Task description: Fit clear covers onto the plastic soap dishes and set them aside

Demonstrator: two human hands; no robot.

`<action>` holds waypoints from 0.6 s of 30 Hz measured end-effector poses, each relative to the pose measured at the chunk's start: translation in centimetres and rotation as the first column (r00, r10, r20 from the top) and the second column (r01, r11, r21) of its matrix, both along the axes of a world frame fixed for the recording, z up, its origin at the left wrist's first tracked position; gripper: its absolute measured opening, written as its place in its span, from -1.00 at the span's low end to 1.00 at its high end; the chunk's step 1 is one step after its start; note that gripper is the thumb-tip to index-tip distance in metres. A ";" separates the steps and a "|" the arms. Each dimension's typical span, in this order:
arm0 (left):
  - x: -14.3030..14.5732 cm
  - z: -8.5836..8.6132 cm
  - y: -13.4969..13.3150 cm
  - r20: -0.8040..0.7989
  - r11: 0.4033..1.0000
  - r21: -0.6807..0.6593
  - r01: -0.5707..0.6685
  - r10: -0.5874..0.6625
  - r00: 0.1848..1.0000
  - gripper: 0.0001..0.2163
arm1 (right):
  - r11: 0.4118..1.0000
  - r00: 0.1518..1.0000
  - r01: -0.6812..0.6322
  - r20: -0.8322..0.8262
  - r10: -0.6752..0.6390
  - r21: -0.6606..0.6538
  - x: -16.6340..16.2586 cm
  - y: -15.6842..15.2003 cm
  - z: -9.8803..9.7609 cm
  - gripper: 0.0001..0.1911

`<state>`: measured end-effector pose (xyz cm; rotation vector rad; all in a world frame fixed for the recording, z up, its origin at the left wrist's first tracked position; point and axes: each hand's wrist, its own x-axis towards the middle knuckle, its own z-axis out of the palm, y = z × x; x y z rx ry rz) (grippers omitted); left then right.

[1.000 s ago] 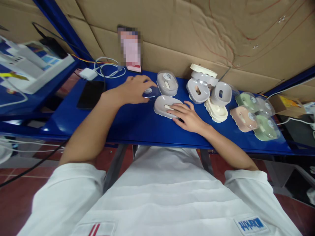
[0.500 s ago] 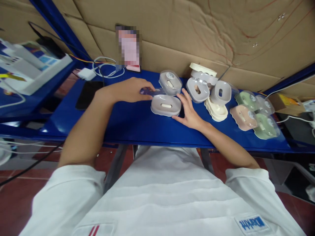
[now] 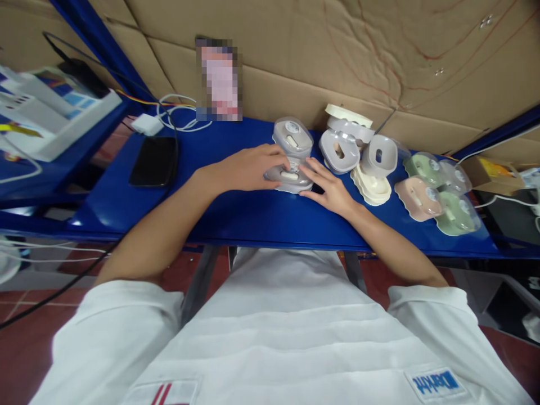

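Note:
A grey oval dish lies on the blue shelf, with a clear lid on top of it. My left hand is curled over the left side of the lid and dish, fingertips pressing on top. From the right, my right hand touches the dish's rim with its fingers stretched out and apart. A second grey dish with a clear lid sits just behind.
Right of the hands lie several more dishes: grey ones, a cream tray, a pink one and green ones. A black phone and a white charger with cable lie at left. Cardboard backs the shelf.
My left hand carried the clear lid rightward and set it down onto the grey dish. The right hand moved off the dish's top to its right side. The dish slid slightly back.

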<state>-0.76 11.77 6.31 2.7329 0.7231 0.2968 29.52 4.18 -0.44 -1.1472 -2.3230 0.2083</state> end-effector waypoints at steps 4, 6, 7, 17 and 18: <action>0.3 0.0 -0.2 0.000 1.000 0.024 -0.005 0.005 1.000 -0.62 | 0.998 0.997 0.067 -0.037 -0.067 0.000 0.0 -0.2 0.0 -0.29; 0.5 0.0 -0.4 0.000 0.999 0.035 0.003 -0.003 1.000 -0.63 | 0.994 0.993 0.107 -0.061 -0.105 0.022 0.0 -0.3 0.0 -0.33; 0.5 0.0 -0.4 0.002 0.999 0.040 0.009 -0.009 1.000 -0.63 | 0.992 0.990 0.123 -0.075 -0.120 0.036 -0.1 -0.3 0.0 -0.34; 0.6 -0.5 0.0 0.096 0.996 -0.032 0.079 -0.076 0.993 -0.54 | 0.991 0.987 0.127 -0.110 -0.121 0.050 0.0 -0.4 0.2 -0.32; 0.6 -0.6 0.1 0.089 0.996 -0.036 0.078 -0.074 0.993 -0.55 | 0.994 0.991 0.103 -0.090 -0.099 0.041 0.1 -0.3 0.2 -0.29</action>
